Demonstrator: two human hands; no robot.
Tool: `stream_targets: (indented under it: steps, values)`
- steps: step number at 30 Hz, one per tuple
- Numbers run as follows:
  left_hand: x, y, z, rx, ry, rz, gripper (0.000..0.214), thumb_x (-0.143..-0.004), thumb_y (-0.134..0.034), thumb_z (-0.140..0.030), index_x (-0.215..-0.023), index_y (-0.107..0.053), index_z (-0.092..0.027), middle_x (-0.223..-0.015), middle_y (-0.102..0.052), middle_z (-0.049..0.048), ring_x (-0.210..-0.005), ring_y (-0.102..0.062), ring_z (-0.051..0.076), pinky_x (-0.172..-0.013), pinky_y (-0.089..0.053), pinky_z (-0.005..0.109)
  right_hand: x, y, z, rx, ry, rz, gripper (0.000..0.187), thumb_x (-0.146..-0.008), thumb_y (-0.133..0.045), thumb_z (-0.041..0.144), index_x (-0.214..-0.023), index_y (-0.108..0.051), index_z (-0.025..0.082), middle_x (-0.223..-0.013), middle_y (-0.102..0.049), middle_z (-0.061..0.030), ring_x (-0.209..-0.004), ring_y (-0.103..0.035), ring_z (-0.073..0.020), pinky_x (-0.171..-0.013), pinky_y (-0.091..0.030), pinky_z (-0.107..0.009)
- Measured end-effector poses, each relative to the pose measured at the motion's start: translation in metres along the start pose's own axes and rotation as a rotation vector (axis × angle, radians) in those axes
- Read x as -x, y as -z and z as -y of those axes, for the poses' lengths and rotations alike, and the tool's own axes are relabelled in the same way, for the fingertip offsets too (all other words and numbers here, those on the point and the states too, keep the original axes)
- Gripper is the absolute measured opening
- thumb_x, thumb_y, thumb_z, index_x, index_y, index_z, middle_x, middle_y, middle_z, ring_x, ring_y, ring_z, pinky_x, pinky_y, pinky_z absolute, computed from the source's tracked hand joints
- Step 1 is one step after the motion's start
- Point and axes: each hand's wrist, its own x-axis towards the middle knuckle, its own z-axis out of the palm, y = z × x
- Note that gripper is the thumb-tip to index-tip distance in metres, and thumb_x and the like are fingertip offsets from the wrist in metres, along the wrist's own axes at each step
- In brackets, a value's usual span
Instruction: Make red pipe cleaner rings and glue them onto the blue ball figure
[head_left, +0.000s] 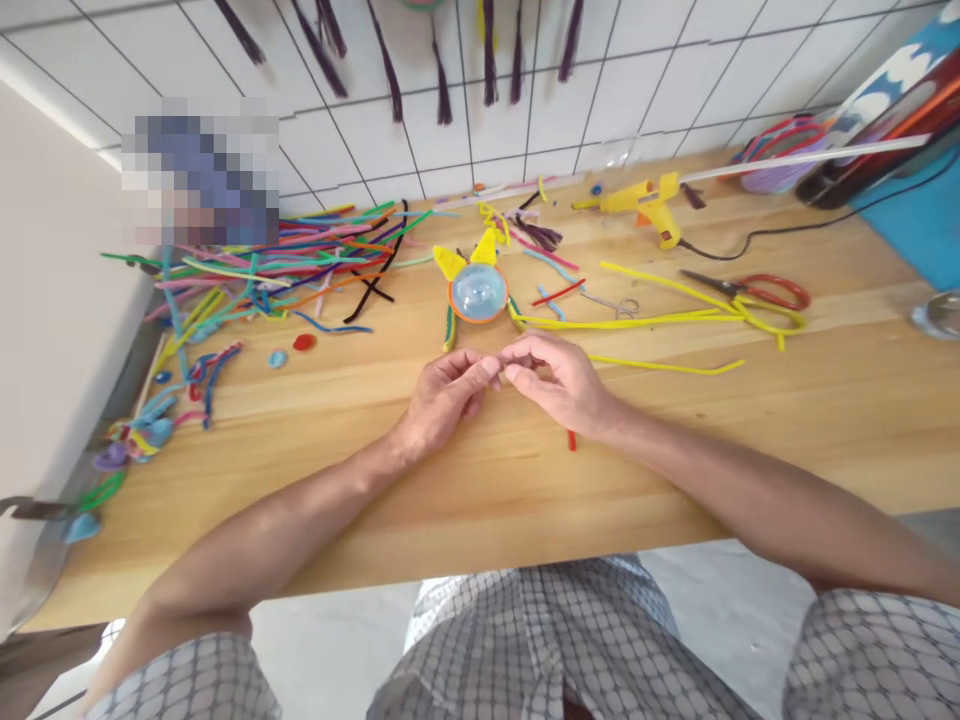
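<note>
My left hand (454,395) and my right hand (559,385) meet over the middle of the table, fingertips pinched close together. Whatever lies between them is too small and hidden to name. Just beyond the fingers sits a craft figure (480,293) with a clear bluish dome, an orange rim, two yellow ears and green-and-yellow legs. Long yellow pipe cleaners (637,322) stretch rightward from behind my right hand. Below that hand, a short red piece (572,440) is partly covered by it.
Many coloured pipe cleaners (300,260) are heaped at the back left. Red-handled scissors (772,290) and a yellow glue gun (645,205) with a black cord lie at the right. Small finished-looking pieces (146,430) line the left edge. Dark tassels (442,90) hang at the wall.
</note>
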Motion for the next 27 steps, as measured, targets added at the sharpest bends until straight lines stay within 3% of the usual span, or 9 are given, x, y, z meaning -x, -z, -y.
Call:
stream_targets:
  steps: [4, 8, 14, 21, 27]
  values:
    - [-0.0003, 0.0018, 0.0046, 0.019, -0.04, 0.018, 0.051, -0.082, -0.09, -0.066, -0.084, -0.075, -0.017, -0.07, -0.071, -0.0003, -0.046, -0.043, 0.005, -0.043, -0.032, 0.021, 0.0008, 0.0017, 0.0026, -0.092, -0.066, 0.059, 0.011, -0.099, -0.069, 0.024, -0.097, -0.079, 0.02, -0.089, -0.076, -0.0025, -0.079, -0.067, -0.014, -0.068, -0.052, -0.027]
    - [-0.001, -0.0008, 0.0071, 0.044, -0.072, 0.001, 0.053, -0.081, -0.092, -0.067, -0.084, -0.074, -0.017, -0.065, -0.065, -0.0018, -0.048, -0.043, 0.006, -0.045, -0.033, 0.021, -0.0001, 0.0027, 0.002, -0.276, -0.231, 0.082, 0.013, -0.096, -0.075, 0.03, -0.101, -0.081, 0.019, -0.09, -0.079, -0.0034, -0.078, -0.07, -0.0143, -0.067, -0.054, -0.027]
    - [0.0001, -0.0043, 0.0069, 0.096, -0.108, 0.01, 0.053, -0.078, -0.095, -0.064, -0.086, -0.072, -0.017, -0.068, -0.067, -0.0019, -0.05, -0.044, 0.006, -0.046, -0.033, 0.021, -0.0017, 0.0013, 0.0042, -0.334, -0.359, 0.037, 0.015, -0.091, -0.082, 0.035, -0.096, -0.083, 0.021, -0.083, -0.078, -0.0016, -0.071, -0.065, -0.013, -0.063, -0.053, -0.027]
    - [0.0043, -0.006, 0.0009, 0.099, -0.118, -0.033, 0.049, -0.079, -0.094, -0.06, -0.09, -0.072, -0.018, -0.071, -0.068, -0.003, -0.054, -0.046, 0.006, -0.052, -0.037, 0.022, 0.0002, 0.0013, 0.0091, -0.176, -0.319, -0.021, 0.018, -0.094, -0.079, 0.04, -0.097, -0.082, 0.022, -0.077, -0.073, 0.0005, -0.065, -0.059, -0.0122, -0.061, -0.05, -0.027]
    - [0.0031, -0.0054, 0.0018, 0.097, -0.069, -0.064, 0.046, -0.077, -0.095, -0.057, -0.083, -0.069, -0.019, -0.066, -0.062, -0.0042, -0.052, -0.041, 0.006, -0.049, -0.033, 0.023, 0.0038, 0.0013, 0.0075, 0.109, -0.123, -0.03, 0.015, -0.1, -0.074, 0.034, -0.099, -0.085, 0.025, -0.086, -0.078, -0.0037, -0.074, -0.064, -0.0173, -0.066, -0.051, -0.032]
